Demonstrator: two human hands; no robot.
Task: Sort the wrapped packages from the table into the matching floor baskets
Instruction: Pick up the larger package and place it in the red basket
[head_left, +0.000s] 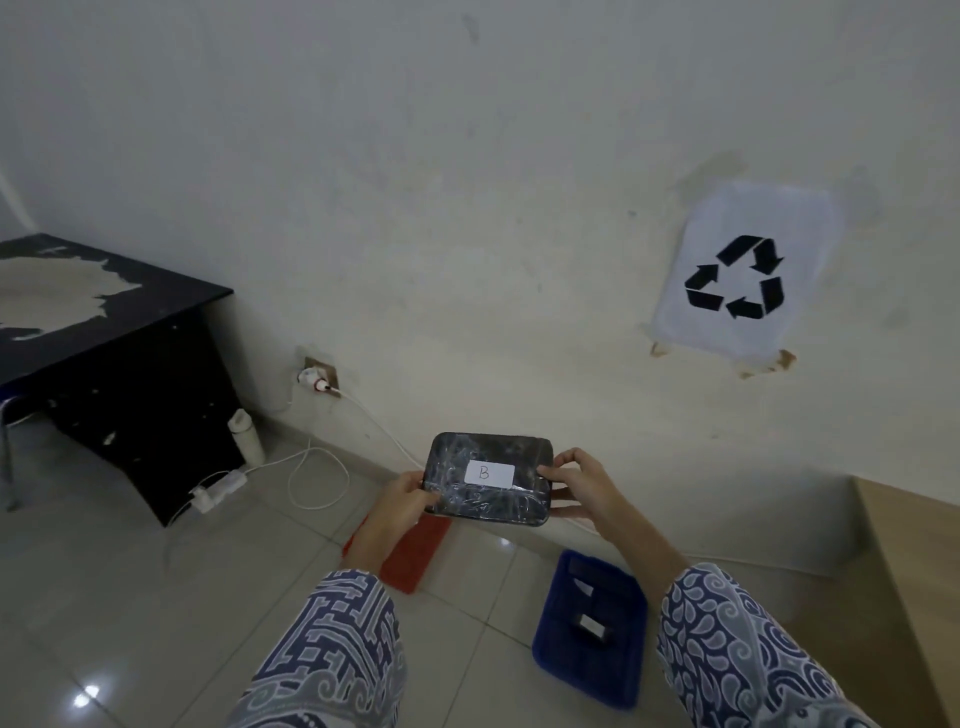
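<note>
Both hands, left hand (402, 499) and right hand (576, 488), grasp the dark plastic-wrapped package (488, 480) labelled B, held in the air over the floor. Read the label squarely, then lower the package into the matching basket; red plastic basket (415, 558) or blue plastic basket (589, 629), markings unreadable.

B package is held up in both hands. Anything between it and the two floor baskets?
Nothing visible. The package labelled B is held by the left hand and right hand above the floor. The red basket lies right below it, partly hidden by the left forearm; the blue basket, already holding packages, is open floor away.
</note>
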